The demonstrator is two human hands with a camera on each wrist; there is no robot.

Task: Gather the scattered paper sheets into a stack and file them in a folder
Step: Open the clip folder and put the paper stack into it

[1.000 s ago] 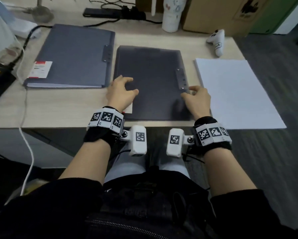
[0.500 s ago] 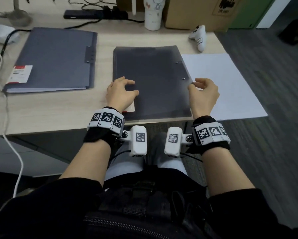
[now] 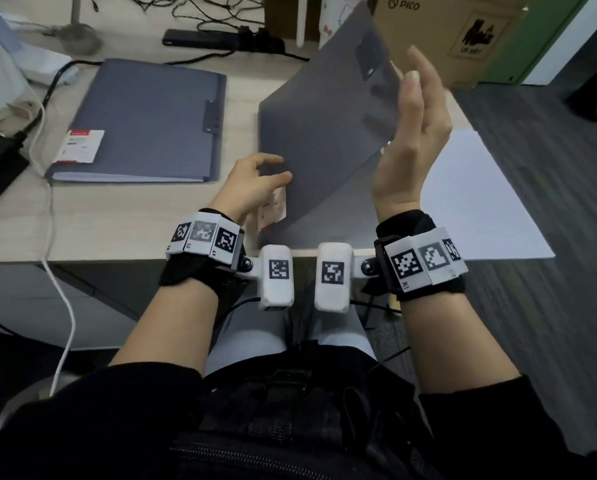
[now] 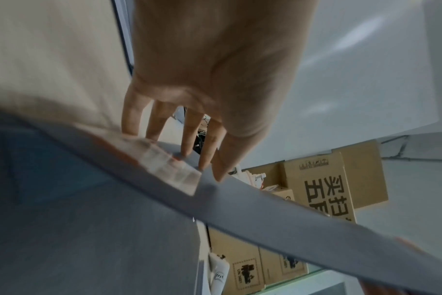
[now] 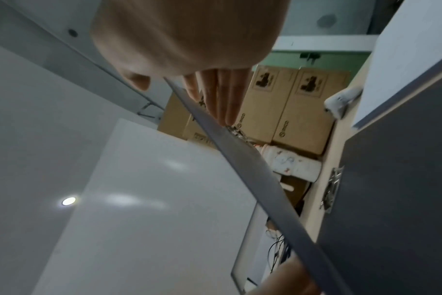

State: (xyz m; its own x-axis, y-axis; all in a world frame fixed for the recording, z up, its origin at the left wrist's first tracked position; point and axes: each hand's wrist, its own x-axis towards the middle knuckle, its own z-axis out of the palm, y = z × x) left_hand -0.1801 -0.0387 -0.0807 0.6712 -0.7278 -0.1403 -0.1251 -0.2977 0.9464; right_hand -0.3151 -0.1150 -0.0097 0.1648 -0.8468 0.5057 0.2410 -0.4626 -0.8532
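While folder cover [image 3: 328, 126] rises—right hand [image 3: 411, 140] fingers hidden behind.

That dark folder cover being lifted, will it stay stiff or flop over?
Probably bendy: the folder cover curves while the right hand raises it with straight fingers. It looks thin edge-on, so likely light. It may slip shut unless the left hand steadies it.

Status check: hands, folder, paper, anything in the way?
Right hand open, lifting the folder cover. Left hand open, fingertips on the cover's left edge. Paper stack on the desk to the right, not yet filed. Nothing in the way.
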